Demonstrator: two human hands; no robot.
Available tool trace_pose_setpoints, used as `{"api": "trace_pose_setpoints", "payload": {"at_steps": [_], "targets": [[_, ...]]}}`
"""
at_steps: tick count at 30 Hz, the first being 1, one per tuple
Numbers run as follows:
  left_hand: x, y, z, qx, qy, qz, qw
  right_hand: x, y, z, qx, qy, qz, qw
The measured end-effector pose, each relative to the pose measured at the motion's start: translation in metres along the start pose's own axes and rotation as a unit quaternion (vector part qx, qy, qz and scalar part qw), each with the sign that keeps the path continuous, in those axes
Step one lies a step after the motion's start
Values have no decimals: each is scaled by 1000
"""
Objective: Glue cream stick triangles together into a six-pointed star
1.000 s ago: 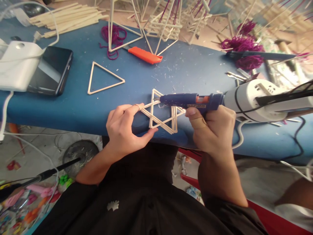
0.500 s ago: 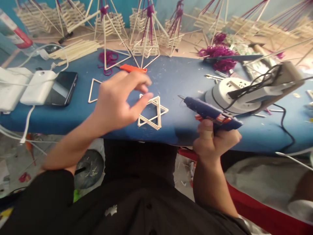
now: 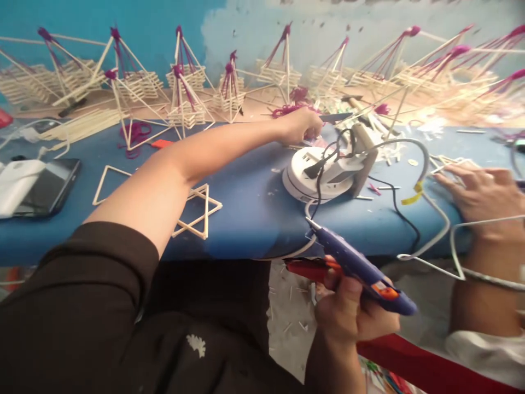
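My left hand [image 3: 301, 125] reaches across the blue table [image 3: 246, 219], just behind the white round power strip [image 3: 301, 175]. Its fingers curl down near the purple yarn [image 3: 293, 108] and a dark blade [image 3: 336, 117]; what they hold, if anything, is hidden. In my right hand [image 3: 353, 312] is a blue glue gun [image 3: 356, 262] with an orange trigger, its nozzle pointing up and left at the table's front edge. Partly covered by my left forearm, a star of thin sticks [image 3: 207, 210] lies flat on the table.
Stick structures with purple yarn tops [image 3: 186, 104] line the back. Loose sticks [image 3: 84, 126], a phone [image 3: 53, 186] and a stick frame [image 3: 102, 183] are at left. Another person's hand [image 3: 484, 191] rests at right among cables.
The view has swung right. My left hand has moved from beside the star to behind the power strip. My right hand, still holding the glue gun, is lower; another person's hand has come into view.
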State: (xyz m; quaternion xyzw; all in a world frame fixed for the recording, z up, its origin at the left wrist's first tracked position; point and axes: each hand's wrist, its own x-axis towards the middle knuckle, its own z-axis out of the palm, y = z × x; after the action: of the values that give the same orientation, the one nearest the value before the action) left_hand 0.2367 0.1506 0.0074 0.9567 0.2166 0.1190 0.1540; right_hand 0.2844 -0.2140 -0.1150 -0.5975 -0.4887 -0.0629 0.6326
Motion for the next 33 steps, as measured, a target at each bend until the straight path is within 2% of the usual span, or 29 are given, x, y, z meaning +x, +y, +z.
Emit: {"api": "trace_pose_setpoints", "payload": {"at_steps": [3,6,9,12,16,19,22,24,26,27,29,30,33], "targets": [[22,-8,8,-16,-23,4,1000,2,8,-6,84,65,3,994],[29,-15,8,-9,-20,-6,1000,5,10,-6,92,58,14,994],[22,-17,1,10,15,-22,1000,4,11,-7,92,42,25,995],[3,-14,-17,33,36,-52,997,1,14,-8,77,30,32,996],[-42,-14,-52,51,52,-100,992,-1,13,-5,63,-38,24,997],[-88,-19,-77,29,73,-129,989,5,1,4,73,-96,-21,992],[-138,-24,-91,-29,88,-151,984,19,-21,17,64,-134,-82,986],[-173,-19,-93,-86,75,-164,980,29,-37,26,29,-132,-120,984],[-208,-3,-90,-137,84,-152,975,41,-55,36,-21,-121,-162,979],[-225,8,-88,-173,108,-130,970,47,-63,40,-49,-121,-179,975],[-254,36,-83,-330,166,-61,927,58,-82,50,-111,-142,-195,964],[-266,50,-81,-375,188,-49,906,63,-91,55,-144,-162,-195,957],[-288,88,-76,-426,258,-36,866,73,-119,71,-243,-232,-190,923]]}}
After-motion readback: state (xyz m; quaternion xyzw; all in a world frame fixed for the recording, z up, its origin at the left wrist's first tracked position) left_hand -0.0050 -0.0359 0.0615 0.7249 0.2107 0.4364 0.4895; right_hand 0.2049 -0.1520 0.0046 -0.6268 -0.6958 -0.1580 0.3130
